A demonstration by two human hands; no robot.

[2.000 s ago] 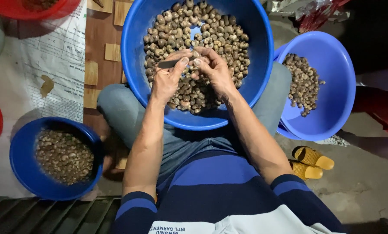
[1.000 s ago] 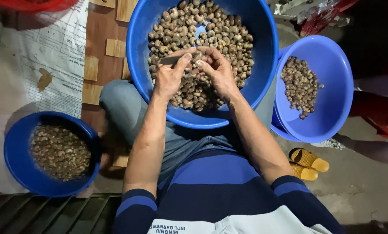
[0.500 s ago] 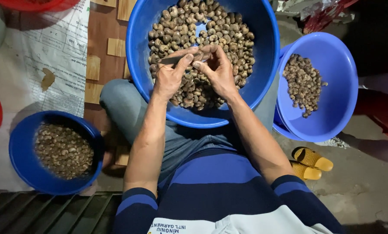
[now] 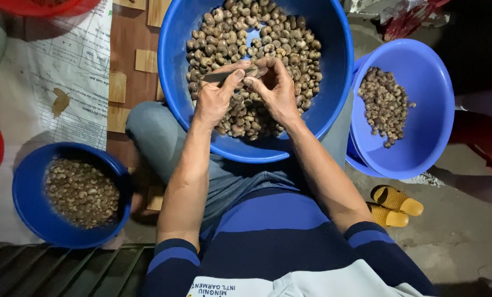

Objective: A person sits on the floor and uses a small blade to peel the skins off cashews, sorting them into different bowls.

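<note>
Both hands meet over the large round blue plastic basin [image 4: 174, 82] resting on the person's lap. The left hand [image 4: 216, 99] is closed around a slim grey metal blade [image 4: 216, 77], thumb pressing on it. The right hand [image 4: 273, 91] pinches a single brown nut [image 4: 255, 71] at the blade's tip. Brown nuts [image 4: 246, 33] fill the basin. A smaller blue bowl [image 4: 26, 203] of nuts sits at 8 o'clock, another blue basin [image 4: 427, 137] at 3 o'clock.

Left hand [image 4: 216, 99] gripping knife [image 4: 219, 76], right hand [image 4: 273, 91] pinching nut [image 4: 255, 72] — blue basin [image 4: 334, 66]
</note>
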